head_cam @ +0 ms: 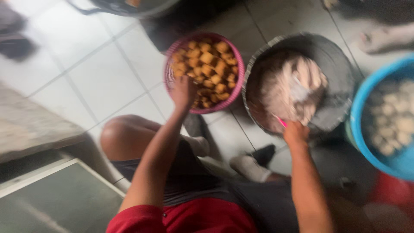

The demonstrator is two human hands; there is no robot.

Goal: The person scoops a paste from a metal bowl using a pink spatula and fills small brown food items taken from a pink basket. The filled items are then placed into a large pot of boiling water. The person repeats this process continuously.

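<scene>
Reaching into the pink basket [169, 75] of golden fried cubes [207, 69], my left hand [183, 91] is too blurred to tell how its fingers sit. My right hand [296, 131] closes around a pink-handled spoon [290, 108], its long axis slanting up and right, bowl end buried in pale paste in the grey bowl [336, 60]. I judge a hurried left hand could tip the basket, scattering cubes across the tiles [99, 82].
</scene>
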